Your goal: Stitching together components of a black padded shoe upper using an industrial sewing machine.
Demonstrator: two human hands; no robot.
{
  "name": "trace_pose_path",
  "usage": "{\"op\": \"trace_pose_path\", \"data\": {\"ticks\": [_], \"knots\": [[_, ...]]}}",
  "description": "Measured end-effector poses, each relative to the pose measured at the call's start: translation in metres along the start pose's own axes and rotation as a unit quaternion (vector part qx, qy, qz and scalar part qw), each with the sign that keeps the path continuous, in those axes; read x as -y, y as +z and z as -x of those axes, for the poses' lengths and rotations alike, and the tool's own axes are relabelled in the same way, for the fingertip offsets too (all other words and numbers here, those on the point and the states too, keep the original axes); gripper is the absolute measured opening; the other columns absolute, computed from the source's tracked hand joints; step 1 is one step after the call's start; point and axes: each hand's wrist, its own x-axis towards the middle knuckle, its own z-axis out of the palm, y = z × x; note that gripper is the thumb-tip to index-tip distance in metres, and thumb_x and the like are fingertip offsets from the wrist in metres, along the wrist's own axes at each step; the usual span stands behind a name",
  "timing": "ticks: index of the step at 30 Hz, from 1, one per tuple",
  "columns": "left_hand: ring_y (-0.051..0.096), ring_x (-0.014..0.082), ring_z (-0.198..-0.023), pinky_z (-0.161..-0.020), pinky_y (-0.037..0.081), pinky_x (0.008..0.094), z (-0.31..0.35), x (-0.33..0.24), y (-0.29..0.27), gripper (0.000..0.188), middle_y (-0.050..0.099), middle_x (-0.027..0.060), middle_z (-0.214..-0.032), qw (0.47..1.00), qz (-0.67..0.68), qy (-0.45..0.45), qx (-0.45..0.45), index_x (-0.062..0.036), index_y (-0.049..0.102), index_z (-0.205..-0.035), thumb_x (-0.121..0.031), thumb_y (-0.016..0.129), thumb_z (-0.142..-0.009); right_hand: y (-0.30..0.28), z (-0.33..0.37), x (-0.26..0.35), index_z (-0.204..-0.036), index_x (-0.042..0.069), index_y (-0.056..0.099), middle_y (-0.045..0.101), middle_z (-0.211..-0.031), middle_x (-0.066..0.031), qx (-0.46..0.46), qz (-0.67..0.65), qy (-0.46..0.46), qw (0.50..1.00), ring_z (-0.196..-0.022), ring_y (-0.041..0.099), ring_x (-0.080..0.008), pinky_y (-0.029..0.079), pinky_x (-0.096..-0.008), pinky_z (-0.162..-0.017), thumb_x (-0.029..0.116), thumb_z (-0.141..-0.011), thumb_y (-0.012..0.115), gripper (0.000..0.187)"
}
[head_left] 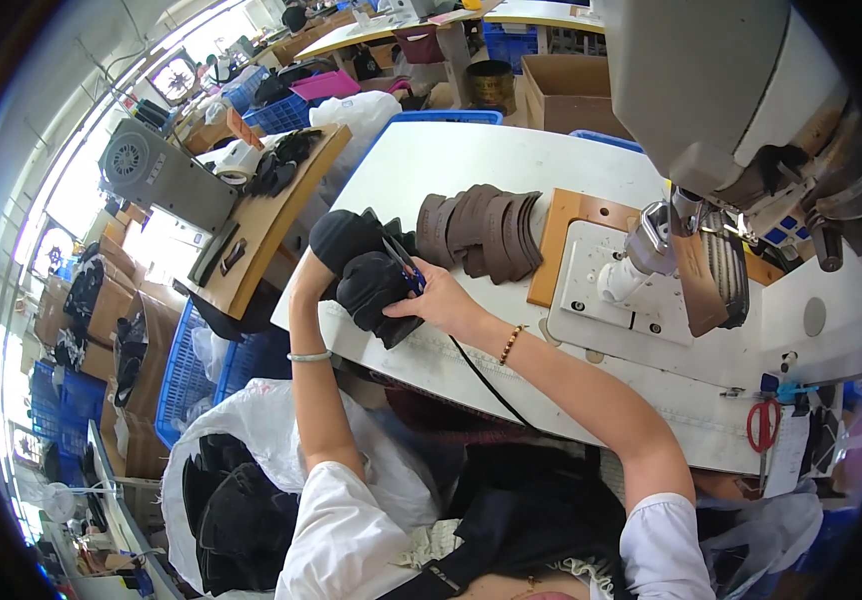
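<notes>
Near the left edge of the white sewing table (371, 170), I hold rounded black pieces (376, 285) that look like shoe uppers. My left hand (317, 272) is wrapped round them from the left side, its fingers mostly hidden behind the black material. In my right hand (441, 300) is a pair of thread snips (414, 278) with blue handles, the fingers closed round it. Its metal blades point up and left, against the black pieces. Just beyond my right hand lies an overlapping stack of curved brown leather pieces (481, 230).
A sewing machine (641, 260) with a large grey head stands at the right. Red-handled scissors (763, 425) lie by the table's right edge. To the left are another machine (166, 180) and a blue crate (186, 370). A white sack (281, 420) of black pieces sits below.
</notes>
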Motion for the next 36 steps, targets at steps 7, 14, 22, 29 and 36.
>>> {"op": "trace_pose_path", "data": {"ticks": [7,14,22,29,36], "knots": [[0.066,0.0313,-0.088,-0.076,0.051,0.0359,0.001,-0.033,0.01,0.034,0.069,0.0093,-0.096,0.99,-0.126,0.049,0.038,-0.0109,0.063,-0.109,-0.015,0.071,-0.076,-0.005,0.004,-0.002,-0.129,-0.002,0.046,0.061,-0.115,-0.0097,0.03,-0.075,-0.042,0.996,-0.102,0.061,-0.0167,0.052,-0.0303,-0.089,-0.003,-0.074,0.077,0.062],[0.06,0.0248,-0.101,-0.09,0.046,0.0314,-0.002,-0.047,0.039,0.038,0.06,0.0085,-0.107,0.988,-0.133,0.082,0.012,-0.01,0.064,-0.118,-0.022,0.066,-0.082,-0.011,0.051,0.012,-0.118,0.004,0.046,0.056,-0.101,-0.0107,-0.179,0.367,-0.213,0.888,-0.098,0.057,-0.0226,0.047,-0.0357,-0.088,0.027,-0.082,0.077,0.052],[0.063,0.0144,-0.1,-0.088,0.049,0.0282,0.016,0.006,-0.035,0.029,0.069,0.0098,-0.107,0.989,-0.058,-0.116,-0.063,0.001,0.063,-0.121,-0.001,0.049,-0.095,-0.031,0.238,0.096,-0.095,0.009,0.061,0.06,-0.088,-0.0067,-0.023,0.455,-0.178,0.872,-0.075,0.062,-0.0282,0.051,-0.0362,-0.065,0.012,-0.084,0.069,0.015],[0.062,0.023,-0.111,-0.095,0.048,0.0333,-0.006,-0.224,0.046,0.04,0.065,0.0124,-0.118,0.95,-0.122,0.264,-0.116,-0.002,0.064,-0.119,0.003,0.068,-0.079,-0.099,0.27,0.176,-0.111,0.012,0.064,0.054,-0.105,-0.0048,-0.33,0.663,-0.306,0.599,-0.067,0.056,-0.0213,0.047,-0.0318,-0.058,0.001,-0.067,0.073,0.046],[0.056,0.0287,-0.118,-0.098,0.049,0.0383,-0.019,-0.292,0.156,0.057,0.057,0.0127,-0.126,0.85,-0.133,0.508,0.032,0.0012,0.059,-0.124,-0.012,0.072,-0.07,-0.145,0.247,0.186,-0.102,0.015,0.073,0.064,-0.096,0.001,-0.19,0.663,-0.4,0.604,-0.073,0.055,-0.0183,0.045,-0.0311,-0.063,0.003,-0.059,0.065,0.045]]}}
